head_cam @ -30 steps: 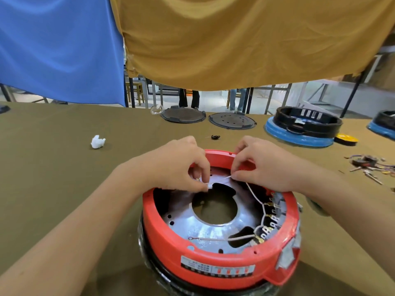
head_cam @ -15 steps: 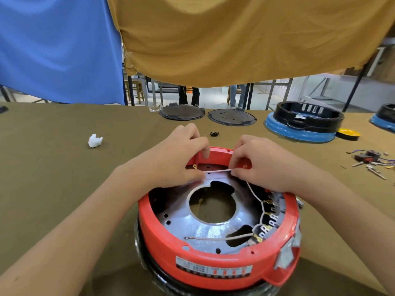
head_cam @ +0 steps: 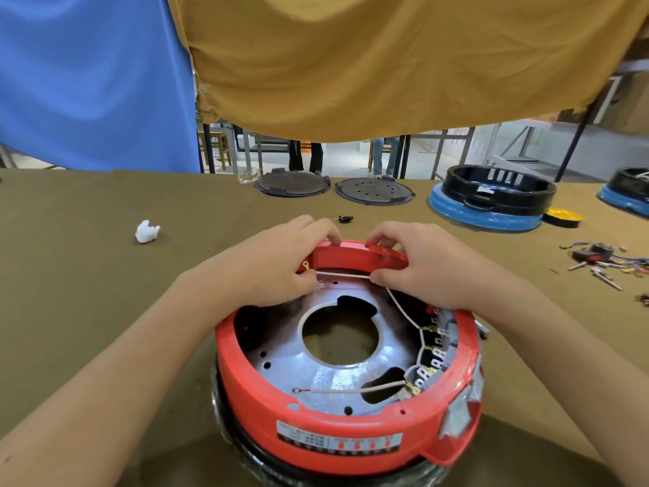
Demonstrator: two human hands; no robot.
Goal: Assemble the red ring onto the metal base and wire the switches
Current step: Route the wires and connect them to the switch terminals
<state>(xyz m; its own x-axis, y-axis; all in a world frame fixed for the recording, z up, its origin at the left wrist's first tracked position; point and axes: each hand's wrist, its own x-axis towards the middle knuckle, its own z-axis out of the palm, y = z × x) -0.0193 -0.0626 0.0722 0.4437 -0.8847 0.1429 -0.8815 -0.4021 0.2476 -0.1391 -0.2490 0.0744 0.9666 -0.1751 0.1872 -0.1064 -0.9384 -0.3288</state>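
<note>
Nearest the camera, the red ring (head_cam: 316, 409) sits on the metal base (head_cam: 316, 377), both resting on a dark round body on the olive-cloth surface (head_cam: 87, 311). A label strip (head_cam: 339, 442) runs along the ring's near wall. Inside, a short white lead (head_cam: 351, 390) with a ring terminal lies on the base plate near its large centre hole (head_cam: 339, 333). On the inner right wall stands a row of switches (head_cam: 433, 353) with brass terminals, and thin wires link them.

A white wire (head_cam: 342, 274) rises from those switches to the far rim, where it is stretched taut between both hands. The left hand (head_cam: 277, 265) pinches its left end, a brass ring terminal (head_cam: 306, 265) showing just beside the fingers, with its forefinger curled over the rim. The right hand (head_cam: 425, 265) pinches the wire's other side, fingers also hooked over the rim. Both hands hide much of the ring's far edge.

Beyond, a small black part (head_cam: 346, 218) lies close behind the hands, a white crumpled scrap (head_cam: 146, 232) well to the left, and loose connectors and wires (head_cam: 604, 263) to the right. Farther back are two dark round plates (head_cam: 291, 184) (head_cam: 373, 191), a black ring on a blue base (head_cam: 491, 202), a yellow disc (head_cam: 562, 217), then hanging blue (head_cam: 91, 82) and mustard cloths (head_cam: 386, 65).
</note>
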